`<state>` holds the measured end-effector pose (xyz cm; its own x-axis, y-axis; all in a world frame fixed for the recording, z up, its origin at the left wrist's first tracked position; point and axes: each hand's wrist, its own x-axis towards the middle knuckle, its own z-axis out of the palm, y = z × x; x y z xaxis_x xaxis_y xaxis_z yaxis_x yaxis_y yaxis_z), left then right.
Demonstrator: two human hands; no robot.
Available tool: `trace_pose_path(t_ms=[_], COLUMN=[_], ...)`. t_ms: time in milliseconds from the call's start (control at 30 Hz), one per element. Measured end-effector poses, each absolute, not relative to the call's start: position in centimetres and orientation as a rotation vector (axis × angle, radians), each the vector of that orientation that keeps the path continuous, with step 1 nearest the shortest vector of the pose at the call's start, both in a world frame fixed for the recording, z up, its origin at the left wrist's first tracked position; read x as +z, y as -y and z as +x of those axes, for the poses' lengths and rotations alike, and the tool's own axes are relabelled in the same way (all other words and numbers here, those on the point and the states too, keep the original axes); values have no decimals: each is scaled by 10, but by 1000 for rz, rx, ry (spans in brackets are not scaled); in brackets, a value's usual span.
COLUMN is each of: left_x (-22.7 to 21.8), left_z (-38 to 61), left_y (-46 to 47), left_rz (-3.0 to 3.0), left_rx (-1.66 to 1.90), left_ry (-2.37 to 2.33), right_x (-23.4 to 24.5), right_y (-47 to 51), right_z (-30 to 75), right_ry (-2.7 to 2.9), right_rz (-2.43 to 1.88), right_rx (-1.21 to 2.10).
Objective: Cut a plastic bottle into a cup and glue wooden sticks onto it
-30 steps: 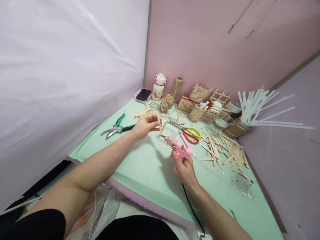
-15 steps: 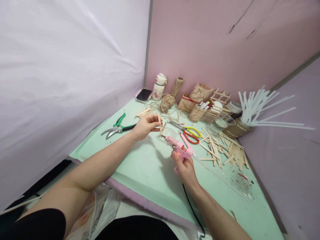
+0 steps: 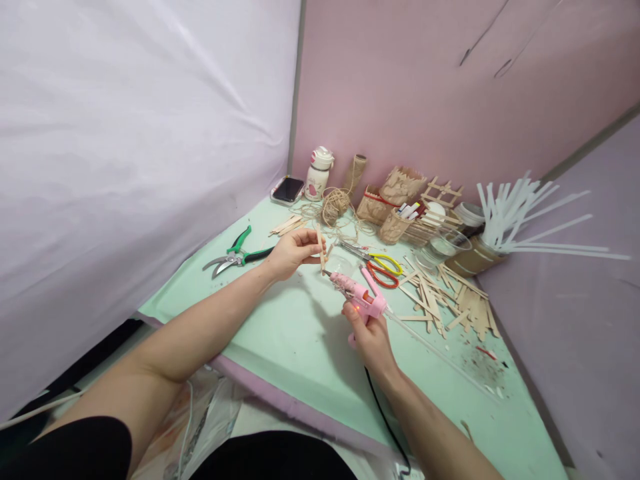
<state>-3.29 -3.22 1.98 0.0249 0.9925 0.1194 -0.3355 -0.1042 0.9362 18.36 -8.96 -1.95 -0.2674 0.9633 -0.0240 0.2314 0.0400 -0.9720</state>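
Between the fingertips of my left hand point(image 3: 295, 253) is a pale wooden craft stick point(image 3: 321, 245), held roughly upright. My right hand point(image 3: 369, 337) is wrapped round the handle of a pink hot glue gun point(image 3: 356, 291). Its nozzle points left, at the lower end of the stick, touching it or very close. A long clear glue stick point(image 3: 435, 348) sticks out of the gun's back, and a black cord point(image 3: 381, 407) hangs from its grip. Behind the nozzle, a small clear dish point(image 3: 341, 265) stands on the table, partly covered.
Green-handled pruning shears point(image 3: 237, 255) lie left of my left hand. Scissors point(image 3: 383, 267) with yellow and red handles lie beyond the gun. Loose craft sticks point(image 3: 431, 297) spread at right, near a can of white glue sticks point(image 3: 513, 220). Twine point(image 3: 335, 207), a bottle point(image 3: 318, 177) and a phone point(image 3: 289, 190) stand behind.
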Motion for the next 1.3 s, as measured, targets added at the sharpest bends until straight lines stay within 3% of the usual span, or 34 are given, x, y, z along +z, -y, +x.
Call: trace_pose_path(t_ms=[1300], left_x=[21], left_z=[-30], left_y=[34], left_rz=[1096], left_rx=[1471], left_ry=[-915], right_x=[-16], right_y=[90], right_z=[183], right_ry=[1611], right_rz=[-1224], right_rx=[1245])
